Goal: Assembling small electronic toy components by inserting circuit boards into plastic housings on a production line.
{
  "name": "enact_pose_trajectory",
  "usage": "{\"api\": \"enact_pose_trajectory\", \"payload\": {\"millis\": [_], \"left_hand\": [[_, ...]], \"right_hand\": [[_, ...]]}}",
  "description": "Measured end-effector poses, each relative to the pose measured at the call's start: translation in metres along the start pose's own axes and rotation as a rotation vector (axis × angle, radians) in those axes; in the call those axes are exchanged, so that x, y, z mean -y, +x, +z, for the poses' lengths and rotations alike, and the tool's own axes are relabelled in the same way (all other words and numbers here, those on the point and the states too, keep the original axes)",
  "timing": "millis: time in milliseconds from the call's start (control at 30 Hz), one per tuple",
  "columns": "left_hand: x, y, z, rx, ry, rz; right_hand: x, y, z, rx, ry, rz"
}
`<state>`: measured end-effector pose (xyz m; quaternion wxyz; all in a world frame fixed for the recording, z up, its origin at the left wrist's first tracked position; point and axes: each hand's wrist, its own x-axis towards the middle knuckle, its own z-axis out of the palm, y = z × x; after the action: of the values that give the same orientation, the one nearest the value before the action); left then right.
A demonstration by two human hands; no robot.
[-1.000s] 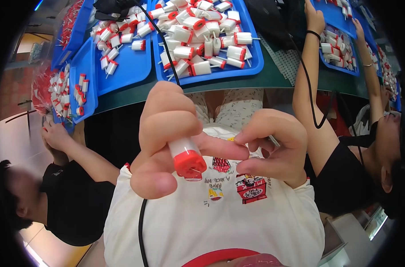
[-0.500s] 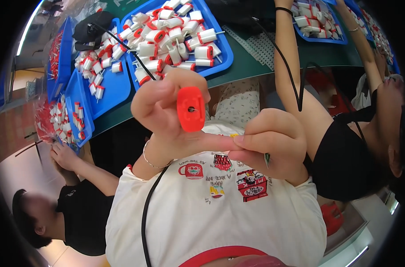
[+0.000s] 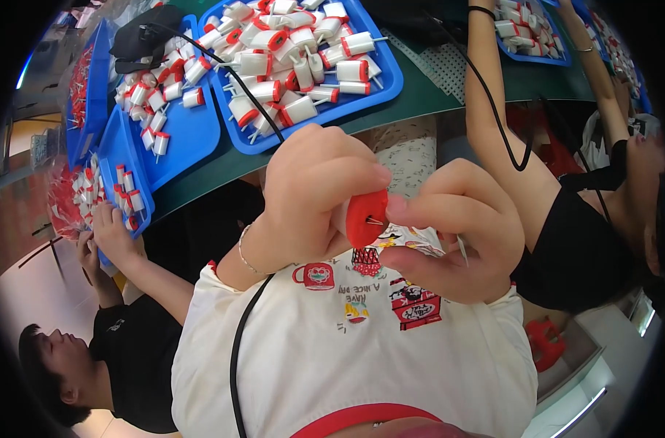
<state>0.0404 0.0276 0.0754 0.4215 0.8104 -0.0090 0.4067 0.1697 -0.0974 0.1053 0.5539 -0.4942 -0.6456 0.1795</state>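
My left hand [image 3: 314,193] is closed around a small white plug-like part with a red end cap [image 3: 367,220]. The cap's face is turned toward my right hand, and thin metal wire ends poke out of its middle. My right hand [image 3: 467,233] is close beside it, the index fingertip at the cap's edge and the thumb a little below, apart from it. A thin silvery piece [image 3: 462,250] sticks out from the curled fingers of my right hand; the rest of it is hidden there.
Blue trays [image 3: 394,91] heaped with red-and-white parts stand on the green table [image 3: 435,102]. A black cable [image 3: 234,77] crosses in front of them. People sit close on both sides, the left one's hands [image 3: 113,233] at a small tray. A perforated grey sheet [image 3: 427,69] lies behind.
My left hand has moved right and turned the red cap toward my right hand. My right thumb and index finger have parted, with the index fingertip now beside the cap.
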Motion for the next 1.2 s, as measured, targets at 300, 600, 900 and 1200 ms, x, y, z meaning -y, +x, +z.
{"api": "enact_pose_trajectory", "payload": {"millis": [300, 600, 900, 1200], "left_hand": [[0.009, -0.016, -0.019, -0.148, 0.296, 0.061], [0.005, -0.013, -0.019, -0.087, 0.043, -0.077], [0.015, -0.012, -0.012, -0.026, -0.011, -0.033], [0.016, -0.016, -0.016, -0.041, -0.035, -0.012]], "right_hand": [[0.001, 0.018, 0.026, 0.081, 0.294, 0.229], [-0.012, 0.021, 0.021, 0.11, 0.041, 0.157], [-0.012, 0.017, 0.016, 0.017, -0.167, -0.031], [-0.011, 0.018, 0.019, 0.019, -0.236, -0.016]]}}
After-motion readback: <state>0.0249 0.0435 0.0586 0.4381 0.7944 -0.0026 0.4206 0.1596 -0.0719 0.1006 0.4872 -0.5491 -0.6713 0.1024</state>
